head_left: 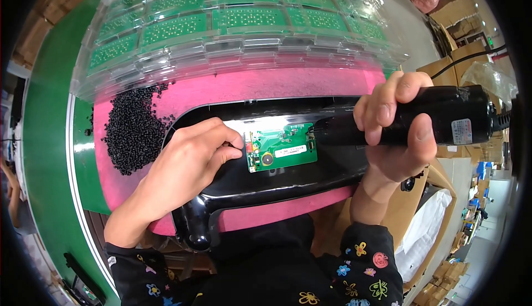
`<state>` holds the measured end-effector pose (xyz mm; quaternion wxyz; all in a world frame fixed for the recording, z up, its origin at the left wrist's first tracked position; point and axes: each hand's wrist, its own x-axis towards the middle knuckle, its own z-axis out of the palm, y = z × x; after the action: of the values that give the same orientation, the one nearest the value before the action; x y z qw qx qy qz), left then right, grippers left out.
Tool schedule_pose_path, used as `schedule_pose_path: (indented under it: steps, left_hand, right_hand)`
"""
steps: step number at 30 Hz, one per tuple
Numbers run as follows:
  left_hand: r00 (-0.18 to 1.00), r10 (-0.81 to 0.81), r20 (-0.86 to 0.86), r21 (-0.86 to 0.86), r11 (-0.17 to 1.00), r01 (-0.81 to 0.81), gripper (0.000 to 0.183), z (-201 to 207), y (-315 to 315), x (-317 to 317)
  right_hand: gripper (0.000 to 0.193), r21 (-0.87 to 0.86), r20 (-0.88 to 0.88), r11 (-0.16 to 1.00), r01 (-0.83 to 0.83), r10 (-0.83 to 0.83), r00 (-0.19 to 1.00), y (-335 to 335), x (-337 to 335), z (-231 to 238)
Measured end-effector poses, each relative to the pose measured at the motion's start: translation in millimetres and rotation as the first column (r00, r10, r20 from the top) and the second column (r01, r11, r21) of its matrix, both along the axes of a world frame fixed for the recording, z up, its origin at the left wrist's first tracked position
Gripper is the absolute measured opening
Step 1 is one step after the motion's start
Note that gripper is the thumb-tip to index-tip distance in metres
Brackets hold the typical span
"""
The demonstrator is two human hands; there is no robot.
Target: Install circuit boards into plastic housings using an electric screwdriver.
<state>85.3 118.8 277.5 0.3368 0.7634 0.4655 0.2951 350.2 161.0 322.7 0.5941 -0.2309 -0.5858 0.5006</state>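
A green circuit board (302, 164) lies in a shiny black plastic housing (271, 187) on the pink work surface. My left hand (191, 153) rests over the housing's left part, thumb and forefinger pinched together at the board's left edge. Whatever lies between those fingertips is too small to make out. My right hand (399, 123) is wrapped round a black electric screwdriver (468, 106) held roughly level above the housing's right side. Its narrow end points left and reaches the board's right edge; the tip itself cannot be made out clearly.
A pile of small black screws (130, 131) lies left of the housing. Behind it, stacked clear plastic trays (244, 42) hold several green boards. On the right stands an open cardboard box (407, 217) with white lining. A black cable (465, 59) runs at the upper right.
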Motion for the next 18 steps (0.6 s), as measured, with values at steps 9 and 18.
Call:
schedule_pose_path:
  steps: [9,18]
  left_hand:
    - [0.998,-0.063,0.006,0.027,0.998,0.063,0.015,1.7,0.2,0.9]
    - [0.958,-0.258,-0.123,0.282,0.917,0.283,0.02,-7.0,2.6,0.7]
  right_hand:
    - [0.037,-0.02,0.066,0.999,0.037,-0.036,0.997,-3.2,-4.5,-1.3]
    - [0.037,-0.011,0.131,0.999,-0.04,0.041,0.991,-3.2,-8.1,1.9]
